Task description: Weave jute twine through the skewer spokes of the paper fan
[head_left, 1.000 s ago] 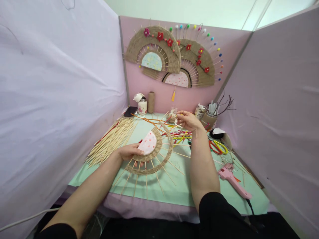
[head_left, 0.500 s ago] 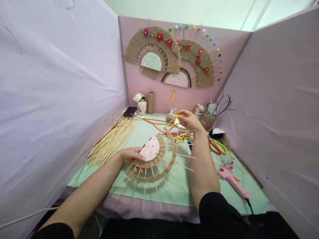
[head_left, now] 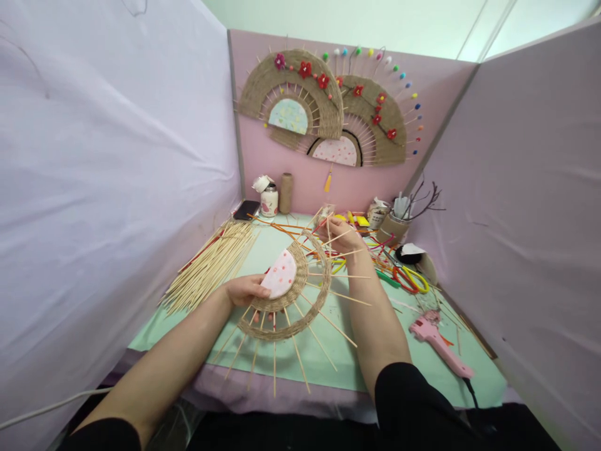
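Note:
My left hand (head_left: 248, 290) grips a half-round woven fan (head_left: 305, 326) by its flat side, thumb on top and some fingertips showing beneath. The fan has a white centre with pink dots (head_left: 282, 275), an inner and an outer band of brown twine, and thin wooden sticks radiating outward. My right hand (head_left: 342, 235) is at the fan's far end, behind several of its sticks. Its fingers are bent together; whatever they pinch is too small to make out. Near that hand lie coloured fuzzy wires (head_left: 338, 266) and a ball of twine, mostly hidden.
A heap of wooden sticks (head_left: 211, 269) lies at left. On the right are a pink glue gun (head_left: 441, 344) and orange-and-yellow handled scissors (head_left: 413, 280). Behind stand a jar (head_left: 269, 202), a twine spool (head_left: 286, 194) and a pot with twigs (head_left: 393, 227). Finished fans (head_left: 323, 106) hang on the back panel.
My right hand has come down and slightly left, from beyond the fan's upper end to behind its sticks. The fan has tilted a little in my left hand.

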A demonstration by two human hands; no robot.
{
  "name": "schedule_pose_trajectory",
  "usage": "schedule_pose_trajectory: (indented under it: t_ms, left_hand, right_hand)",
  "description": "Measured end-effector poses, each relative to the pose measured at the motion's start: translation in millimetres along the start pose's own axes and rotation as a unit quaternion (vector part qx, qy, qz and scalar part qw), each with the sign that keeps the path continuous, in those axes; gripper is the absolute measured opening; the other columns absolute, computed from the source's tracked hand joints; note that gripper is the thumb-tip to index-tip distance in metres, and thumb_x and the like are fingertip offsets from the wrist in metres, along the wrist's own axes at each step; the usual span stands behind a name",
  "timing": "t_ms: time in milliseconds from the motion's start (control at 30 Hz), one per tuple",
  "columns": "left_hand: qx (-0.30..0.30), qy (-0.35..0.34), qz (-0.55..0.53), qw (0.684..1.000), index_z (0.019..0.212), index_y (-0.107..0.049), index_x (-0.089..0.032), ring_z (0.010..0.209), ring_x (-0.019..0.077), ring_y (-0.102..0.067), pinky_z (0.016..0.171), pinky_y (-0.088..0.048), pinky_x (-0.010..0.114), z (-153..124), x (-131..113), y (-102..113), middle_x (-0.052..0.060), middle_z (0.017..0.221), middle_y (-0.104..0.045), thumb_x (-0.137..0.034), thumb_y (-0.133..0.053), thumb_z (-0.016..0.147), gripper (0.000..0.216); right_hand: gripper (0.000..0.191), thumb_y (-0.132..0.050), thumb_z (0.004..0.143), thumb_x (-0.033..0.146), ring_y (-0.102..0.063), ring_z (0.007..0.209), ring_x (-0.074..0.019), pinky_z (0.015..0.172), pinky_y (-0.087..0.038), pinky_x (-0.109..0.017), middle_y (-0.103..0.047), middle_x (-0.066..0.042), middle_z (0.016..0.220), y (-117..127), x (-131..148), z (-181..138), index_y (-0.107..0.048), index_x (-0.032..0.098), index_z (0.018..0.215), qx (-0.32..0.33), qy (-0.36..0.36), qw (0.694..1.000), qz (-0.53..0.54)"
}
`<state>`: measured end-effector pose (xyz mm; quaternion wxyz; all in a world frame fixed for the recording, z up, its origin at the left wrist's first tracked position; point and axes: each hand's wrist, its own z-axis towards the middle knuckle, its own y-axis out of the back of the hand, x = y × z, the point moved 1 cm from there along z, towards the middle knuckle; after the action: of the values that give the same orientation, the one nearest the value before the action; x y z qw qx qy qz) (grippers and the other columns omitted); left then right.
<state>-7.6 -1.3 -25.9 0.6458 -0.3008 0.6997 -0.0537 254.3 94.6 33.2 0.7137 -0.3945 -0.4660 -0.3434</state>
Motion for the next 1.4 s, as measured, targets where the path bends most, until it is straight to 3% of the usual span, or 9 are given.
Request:
schedule_pose_trajectory:
  t_ms: [100, 267, 367, 633, 800, 1100, 1267, 1400]
  left_hand:
    - [0.015, 0.001, 0.000, 1.000, 0.113, -0.057, -0.010, 0.076, 0.0226, -0.068, 0.066, -0.054, 0.033, 1.3, 0.7, -1.7, 0.014, 0.089, -0.070, -0.031, -0.072, 0.071, 0.050]
    - [0.026, 0.004, 0.007, 1.000, 0.111, -0.059, -0.009, 0.079, 0.0232, -0.068, 0.067, -0.054, 0.033, 3.5, 2.2, -2.1, 0.015, 0.092, -0.069, -0.033, -0.072, 0.071, 0.048]
    - [0.006, -0.008, 0.008, 1.000, 0.113, -0.059, -0.011, 0.080, 0.0230, -0.068, 0.067, -0.054, 0.033, 2.9, 1.8, -0.4, 0.014, 0.092, -0.070, -0.031, -0.071, 0.073, 0.047]
    - [0.012, 0.037, 0.032, 0.999, 0.109, -0.060, -0.012, 0.079, 0.0220, -0.068, 0.066, -0.054, 0.031, 3.1, -0.2, -5.5, 0.013, 0.094, -0.070, -0.027, -0.070, 0.074, 0.039]
    - [0.011, 0.073, 0.041, 0.996, 0.116, -0.057, -0.013, 0.073, 0.0206, -0.068, 0.059, -0.054, 0.028, 5.1, 0.3, -10.7, 0.011, 0.092, -0.070, -0.026, -0.069, 0.074, 0.046]
    - [0.046, 0.151, 0.041, 0.987, 0.113, -0.058, -0.015, 0.074, 0.0221, -0.069, 0.057, -0.056, 0.029, 11.4, 3.6, -20.0, 0.008, 0.087, -0.069, -0.023, -0.069, 0.073, 0.043]
    - [0.022, 0.131, 0.036, 0.990, 0.112, -0.058, -0.015, 0.074, 0.0214, -0.069, 0.059, -0.056, 0.029, 13.5, 6.9, -14.0, 0.008, 0.085, -0.070, -0.024, -0.070, 0.072, 0.043]
    - [-0.006, 0.074, 0.028, 0.997, 0.112, -0.058, -0.014, 0.071, 0.0207, -0.068, 0.059, -0.055, 0.029, 11.6, 6.1, -8.1, 0.009, 0.086, -0.070, -0.024, -0.072, 0.070, 0.046]
  right_hand:
    - [0.039, -0.078, 0.058, 0.043, -0.027, 0.043, -0.0052, 0.042, -0.023, -0.021, -0.033, 0.008, 0.048, -12.4, -6.6, 5.5, -0.047, 0.019, 0.061, -0.016, -0.021, 1.000, -0.006]
    - [0.029, -0.076, 0.058, 0.034, -0.034, 0.043, -0.0058, 0.041, -0.026, -0.020, -0.044, 0.006, 0.049, -33.7, -17.7, 10.5, -0.054, 0.018, 0.065, 0.051, -0.128, 0.990, -0.030]
    - [0.026, -0.074, 0.060, 0.034, -0.037, 0.043, -0.0070, 0.041, -0.029, -0.020, -0.046, 0.005, 0.049, -37.4, -17.3, 9.6, -0.055, 0.017, 0.069, 0.054, -0.166, 0.984, -0.045]
    - [0.027, -0.075, 0.059, 0.034, -0.039, 0.045, -0.0057, 0.042, -0.028, -0.020, -0.048, 0.006, 0.052, -23.6, -3.8, 4.2, -0.056, 0.017, 0.068, -0.002, -0.102, 0.992, -0.071]
    - [0.025, -0.075, 0.058, 0.033, -0.035, 0.045, -0.0048, 0.044, -0.024, -0.020, -0.045, 0.007, 0.050, -6.4, 1.9, -1.3, -0.057, 0.017, 0.065, 0.009, -0.080, 0.988, -0.134]
    - [0.023, -0.074, 0.058, 0.033, -0.034, 0.045, -0.0055, 0.045, -0.024, -0.021, -0.046, 0.006, 0.049, 34.9, 12.5, -24.3, -0.061, 0.016, 0.068, 0.054, -0.074, 0.984, -0.150]
    - [0.021, -0.075, 0.061, 0.032, -0.032, 0.045, -0.0049, 0.044, -0.020, -0.021, -0.046, 0.006, 0.050, 42.5, 28.8, -32.6, -0.065, 0.015, 0.069, 0.031, -0.062, 0.970, -0.235]
    - [0.021, -0.075, 0.061, 0.033, -0.034, 0.048, -0.0057, 0.046, -0.021, -0.022, -0.050, 0.004, 0.056, 40.8, 40.3, -35.5, -0.066, 0.016, 0.069, -0.024, -0.028, 0.976, -0.217]
